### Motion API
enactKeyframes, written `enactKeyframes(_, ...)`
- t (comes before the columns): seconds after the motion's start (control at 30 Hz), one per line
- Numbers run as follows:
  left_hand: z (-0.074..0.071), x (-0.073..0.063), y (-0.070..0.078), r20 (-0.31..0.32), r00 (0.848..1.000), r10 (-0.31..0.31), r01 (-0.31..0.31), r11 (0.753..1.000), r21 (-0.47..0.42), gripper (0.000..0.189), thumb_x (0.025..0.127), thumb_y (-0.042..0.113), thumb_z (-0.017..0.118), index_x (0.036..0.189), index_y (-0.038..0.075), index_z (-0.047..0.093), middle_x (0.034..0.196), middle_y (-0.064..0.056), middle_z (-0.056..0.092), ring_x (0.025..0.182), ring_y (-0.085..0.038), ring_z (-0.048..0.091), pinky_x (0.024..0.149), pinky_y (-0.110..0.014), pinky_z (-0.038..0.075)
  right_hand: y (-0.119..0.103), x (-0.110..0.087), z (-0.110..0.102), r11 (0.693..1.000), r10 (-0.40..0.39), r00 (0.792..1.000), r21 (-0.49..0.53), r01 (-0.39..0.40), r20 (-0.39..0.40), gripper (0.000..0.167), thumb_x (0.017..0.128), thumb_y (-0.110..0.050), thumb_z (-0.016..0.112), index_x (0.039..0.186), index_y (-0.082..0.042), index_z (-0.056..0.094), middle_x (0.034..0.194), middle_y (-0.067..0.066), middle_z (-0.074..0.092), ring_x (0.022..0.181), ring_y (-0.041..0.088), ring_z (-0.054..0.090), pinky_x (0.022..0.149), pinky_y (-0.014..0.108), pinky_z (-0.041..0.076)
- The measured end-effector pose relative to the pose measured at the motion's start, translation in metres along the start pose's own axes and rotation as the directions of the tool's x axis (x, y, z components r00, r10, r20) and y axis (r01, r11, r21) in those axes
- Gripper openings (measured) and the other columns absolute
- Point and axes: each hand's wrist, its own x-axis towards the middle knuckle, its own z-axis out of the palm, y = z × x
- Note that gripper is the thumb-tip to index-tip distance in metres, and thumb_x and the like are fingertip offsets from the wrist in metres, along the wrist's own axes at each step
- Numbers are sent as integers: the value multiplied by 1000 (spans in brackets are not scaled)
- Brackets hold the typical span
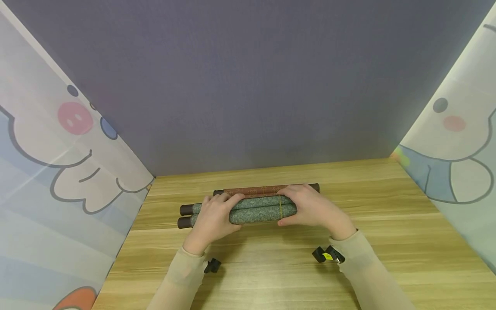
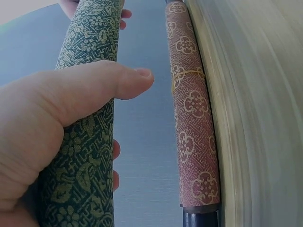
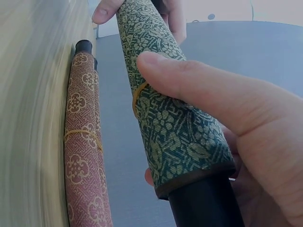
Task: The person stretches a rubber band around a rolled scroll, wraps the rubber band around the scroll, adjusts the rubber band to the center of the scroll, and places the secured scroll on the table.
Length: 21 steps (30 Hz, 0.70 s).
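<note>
A green patterned hanging scroll (image 1: 255, 215), rolled from both ends into two rolls with dark end knobs, is held above the table. My left hand (image 1: 215, 216) grips it near its left end, thumb across the near side. Toward the right end, my right hand (image 1: 310, 209) grips the same scroll, and its thumb lies by a yellow rubber band (image 3: 138, 99). Behind and below lies a red patterned scroll (image 2: 195, 109) on the table, with a rubber band of its own. The right hand hides the green scroll's right knobs in the head view.
The wood-grain table (image 1: 267, 275) reaches back to a grey-blue panel (image 1: 263, 86). Cartoon-printed curtains (image 1: 77, 172) hang at both sides. Small black devices (image 1: 327, 254) sit at both wrists.
</note>
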Motion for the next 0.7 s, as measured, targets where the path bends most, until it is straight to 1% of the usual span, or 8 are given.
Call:
enactKeyframes(0.17, 0, 0, 0, 6, 1000, 1, -1, 1000, 14, 94, 61, 38, 110, 144, 25, 68, 110, -6, 73, 90, -30, 69, 79, -51, 45, -2, 1, 1, 1000, -4, 1000, -2, 4, 4, 88, 85, -55, 92, 147, 0, 64, 144, 15, 69, 134, 38, 65, 117, 64, 43)
enactKeyframes(0.37, -2, -1, 1, 17, 1000, -1, 1, 1000, 10, 92, 61, 37, 110, 143, 23, 69, 110, -8, 73, 92, -34, 69, 82, -57, 48, -2, 2, 5, 1000, -12, 1000, 16, 12, 6, 85, 84, -49, 95, 146, 0, 65, 143, 16, 69, 131, 37, 67, 114, 64, 47)
enactKeyframes(0.6, -2, -1, 1, 18, 1000, 6, -6, 1000, 2, 93, 60, 35, 110, 142, 23, 69, 111, -8, 74, 93, -34, 69, 87, -62, 49, -5, 2, 8, 1000, 3, 1000, 2, -4, 28, 88, 85, -58, 91, 146, 0, 64, 142, 17, 69, 128, 36, 68, 110, 60, 52)
enactKeyframes(0.7, -2, -1, 1, 24, 1000, 13, -13, 1000, 4, 93, 60, 35, 110, 142, 24, 69, 110, -8, 74, 93, -34, 69, 87, -62, 49, -6, 3, 10, 1000, 10, 999, -8, -10, 52, 90, 85, -58, 91, 147, 1, 64, 143, 19, 68, 129, 37, 68, 110, 59, 52)
